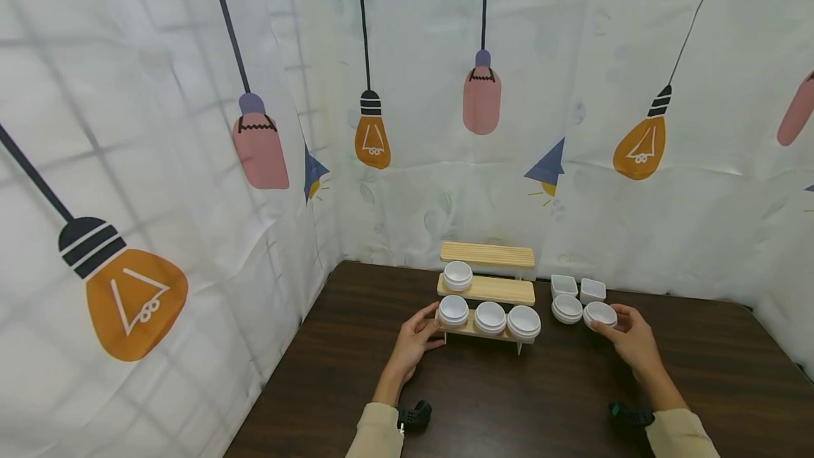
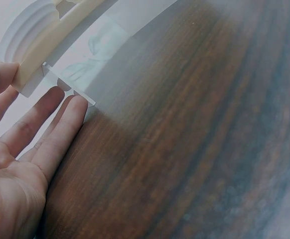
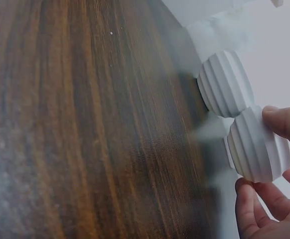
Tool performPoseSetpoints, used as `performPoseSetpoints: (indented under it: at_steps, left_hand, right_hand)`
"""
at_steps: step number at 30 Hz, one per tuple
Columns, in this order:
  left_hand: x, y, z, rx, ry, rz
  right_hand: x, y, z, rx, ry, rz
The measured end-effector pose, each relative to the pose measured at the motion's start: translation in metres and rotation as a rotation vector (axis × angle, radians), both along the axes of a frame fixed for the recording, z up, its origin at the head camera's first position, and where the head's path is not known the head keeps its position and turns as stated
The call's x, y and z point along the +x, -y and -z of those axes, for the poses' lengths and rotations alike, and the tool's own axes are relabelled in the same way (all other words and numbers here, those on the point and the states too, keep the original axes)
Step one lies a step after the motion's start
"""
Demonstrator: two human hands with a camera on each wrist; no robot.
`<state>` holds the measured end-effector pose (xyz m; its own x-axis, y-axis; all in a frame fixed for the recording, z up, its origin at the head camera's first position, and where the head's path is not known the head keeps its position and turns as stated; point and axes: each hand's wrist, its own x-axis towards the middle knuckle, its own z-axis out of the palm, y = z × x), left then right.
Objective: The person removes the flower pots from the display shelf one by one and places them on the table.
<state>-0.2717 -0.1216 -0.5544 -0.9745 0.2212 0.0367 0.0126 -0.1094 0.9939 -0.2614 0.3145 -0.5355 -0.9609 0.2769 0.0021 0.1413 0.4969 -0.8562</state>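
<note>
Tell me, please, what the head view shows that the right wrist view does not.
Only the head view shows the three-tier wooden rack with its four round white bowls, two square white dishes, the left hand at the rack's end and the lightbulb-print curtain. Only the right wrist view shows the bowls' ribbed sides. Both show the right hand gripping a round white bowl, its neighbour bowl, and the dark table.

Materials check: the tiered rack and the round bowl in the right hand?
Tiered rack: pale unfinished-looking wood, faint grain on the shelves; thin white legs, material unclear. Round bowl held by the right hand: matte white, ribbed sides, likely ceramic, possibly plastic.
</note>
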Motion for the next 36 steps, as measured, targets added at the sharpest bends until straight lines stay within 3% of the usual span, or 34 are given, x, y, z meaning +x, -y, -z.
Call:
performPoseSetpoints:
  at_steps: [36]
  left_hand:
    - [-0.0006,-0.0009,0.0011,0.003,0.001,-0.006]
  right_hand:
    - [-0.0098,-0.0052,0.0049,0.008,0.030,0.012]
